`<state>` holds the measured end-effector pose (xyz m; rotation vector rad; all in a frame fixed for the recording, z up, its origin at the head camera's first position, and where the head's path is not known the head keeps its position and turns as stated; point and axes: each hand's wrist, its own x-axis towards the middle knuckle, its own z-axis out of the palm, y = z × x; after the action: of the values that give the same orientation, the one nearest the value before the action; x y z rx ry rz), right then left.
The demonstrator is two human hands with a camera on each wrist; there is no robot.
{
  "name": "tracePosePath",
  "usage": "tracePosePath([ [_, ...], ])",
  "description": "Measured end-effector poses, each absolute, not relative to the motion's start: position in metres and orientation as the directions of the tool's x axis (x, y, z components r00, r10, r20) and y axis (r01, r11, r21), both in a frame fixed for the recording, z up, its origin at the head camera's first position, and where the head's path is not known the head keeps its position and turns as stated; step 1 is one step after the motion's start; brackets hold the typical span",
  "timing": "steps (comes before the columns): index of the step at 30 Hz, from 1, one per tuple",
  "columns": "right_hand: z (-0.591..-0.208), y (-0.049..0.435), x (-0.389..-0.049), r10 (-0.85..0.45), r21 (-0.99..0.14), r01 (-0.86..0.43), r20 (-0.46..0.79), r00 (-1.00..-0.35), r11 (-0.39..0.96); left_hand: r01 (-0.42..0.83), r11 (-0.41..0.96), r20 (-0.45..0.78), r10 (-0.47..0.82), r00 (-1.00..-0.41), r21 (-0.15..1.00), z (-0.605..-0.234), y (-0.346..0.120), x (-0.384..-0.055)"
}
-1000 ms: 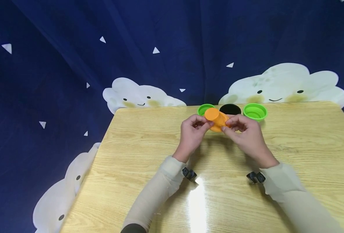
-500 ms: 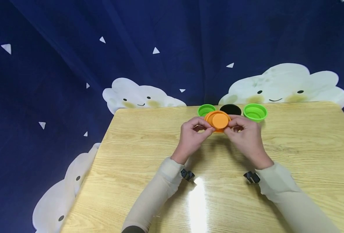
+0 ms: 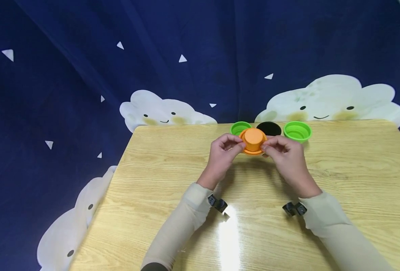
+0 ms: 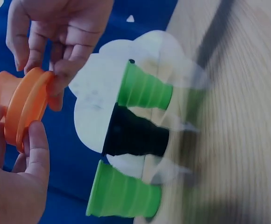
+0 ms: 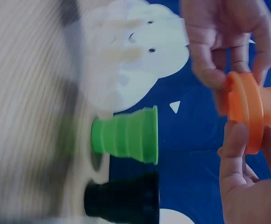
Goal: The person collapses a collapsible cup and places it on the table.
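Above the far part of the table, both hands hold an orange collapsible silicone cup (image 3: 253, 137) with its round base facing up. Its wide rim is lowermost, and the narrower base section stands out from the folded rings. My left hand (image 3: 221, 156) pinches the rim on the left side between thumb and fingers. On the opposite side, my right hand (image 3: 289, 160) pinches the rim the same way. From the left wrist view, the cup (image 4: 25, 107) is seen side-on, its walls partly folded together. Fingers cover parts of the rim in both wrist views.
Behind the hands, along the table's (image 3: 166, 169) far edge, stand a green cup (image 3: 238, 126), a black cup (image 3: 269, 128) and another green cup (image 3: 297, 131), all upright with ridged walls. A dark blue curtain (image 3: 193, 82) with clouds hangs behind.
The orange cup's base first leaned left, then lay tilted toward the head camera, and now stands up above the rim. Both hands have kept their grip and shifted only slightly.
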<state>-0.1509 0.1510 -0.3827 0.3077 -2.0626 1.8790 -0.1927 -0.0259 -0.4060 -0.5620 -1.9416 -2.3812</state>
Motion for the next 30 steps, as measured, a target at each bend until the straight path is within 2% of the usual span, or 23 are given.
tracePosePath([
  [5, -0.392, 0.158, -0.161, 0.087, -0.919, -0.3, 0.287, -0.954, -0.255, 0.153, -0.308, 0.226, 0.219, -0.949, 0.939, -0.406, -0.025, -0.193],
  [10, -0.393, 0.163, -0.164, 0.044, -0.92, -0.158, 0.152, -0.987, -0.357, 0.082, -0.363, 0.18, 0.245, -0.953, 0.928, -0.407, -0.026, -0.193],
  [13, -0.394, 0.165, -0.165, 0.026, -0.931, -0.091, 0.088, -0.996, -0.354, 0.06, -0.397, 0.178, 0.267, -0.947, 0.916, -0.406, -0.026, -0.193],
  [16, -0.394, 0.164, -0.165, 0.035, -0.944, -0.085, 0.078, -0.996, -0.317, 0.061, -0.408, 0.188, 0.279, -0.942, 0.911, -0.407, -0.026, -0.192],
  [30, -0.392, 0.155, -0.162, 0.078, -0.953, -0.257, 0.247, -0.966, -0.161, 0.15, -0.453, 0.286, 0.249, -0.925, 0.879, -0.406, -0.023, -0.19],
])
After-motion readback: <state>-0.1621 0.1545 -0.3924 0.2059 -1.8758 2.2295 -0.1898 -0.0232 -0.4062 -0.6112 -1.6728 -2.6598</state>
